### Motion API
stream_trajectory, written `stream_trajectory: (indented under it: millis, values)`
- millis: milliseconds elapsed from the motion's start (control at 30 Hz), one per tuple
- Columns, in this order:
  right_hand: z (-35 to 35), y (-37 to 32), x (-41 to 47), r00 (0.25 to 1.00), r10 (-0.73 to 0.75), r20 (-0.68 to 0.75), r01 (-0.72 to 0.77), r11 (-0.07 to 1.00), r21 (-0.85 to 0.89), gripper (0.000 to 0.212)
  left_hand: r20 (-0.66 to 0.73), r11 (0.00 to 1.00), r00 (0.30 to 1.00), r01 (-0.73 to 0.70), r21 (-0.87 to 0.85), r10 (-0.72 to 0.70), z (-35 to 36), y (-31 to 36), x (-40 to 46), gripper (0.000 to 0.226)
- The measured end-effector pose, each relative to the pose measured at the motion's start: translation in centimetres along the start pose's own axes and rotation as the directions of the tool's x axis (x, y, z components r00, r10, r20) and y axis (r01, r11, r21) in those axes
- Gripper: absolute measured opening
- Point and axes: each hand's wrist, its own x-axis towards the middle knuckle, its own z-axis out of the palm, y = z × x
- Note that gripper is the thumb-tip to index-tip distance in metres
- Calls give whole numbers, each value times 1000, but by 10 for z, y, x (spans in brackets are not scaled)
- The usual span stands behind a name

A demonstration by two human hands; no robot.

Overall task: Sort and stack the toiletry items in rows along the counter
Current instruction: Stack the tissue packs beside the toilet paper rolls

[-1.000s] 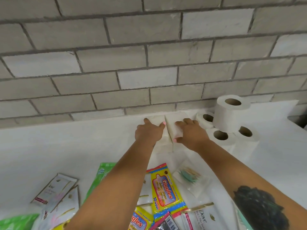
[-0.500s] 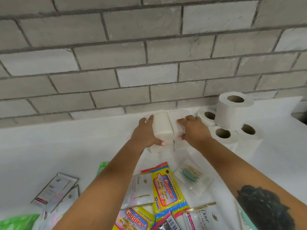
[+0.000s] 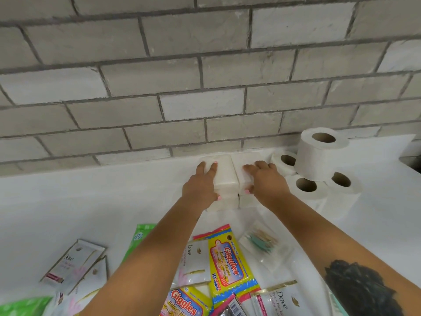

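Both hands have pushed the white tissue packs back toward the wall since half a second ago, when the left pack was still being lifted and tipped into place; now it lies flat on its pile. Fingers of the left hand (image 3: 201,185) are spread across the top of the left soft white paper-tissue pack (image 3: 224,173), the thumb pressing its near face, a flat hold rather than a clench. Fingers of the right hand (image 3: 265,181) lie likewise on the right white tissue pack (image 3: 245,159), thumb on its near edge. Each pack rests on another white pack beneath, so two short piles stand touching, side by side, at the far edge of the white counter (image 3: 91,201) against the grey brick wall (image 3: 205,76).

Just right of them, four white toilet rolls (image 3: 319,153) sit in a cluster, one stacked on top of the others. Together these read as the start of a row along the wall.

Near the person, loose items still lie unsorted: yellow Giggles wipes packets (image 3: 230,267), white Dove sachets (image 3: 73,263), green packets (image 3: 141,233), and a clear bag of picks (image 3: 262,242). I judge the tissue step nearly done, with most sorting still ahead.
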Motion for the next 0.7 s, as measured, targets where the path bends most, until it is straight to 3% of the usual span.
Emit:
stream_trajectory:
  millis: [400, 533, 700]
  values:
    - [-1, -5, -6, 1000, -11, 23, 12, 998, -63, 64, 9, 993, 999, -43, 112, 42, -5, 4, 5, 100]
    - [-4, -6, -6, 999, 4, 53, 1, 996, -91, 68, 64, 999, 997, -32, 42, 29, -15, 5, 5, 110]
    - [-13, -13, -11, 1000, 11, 22, -11, 1000, -25, 69, 48, 999, 998, -39, -35, 41, -23, -1, -2, 84]
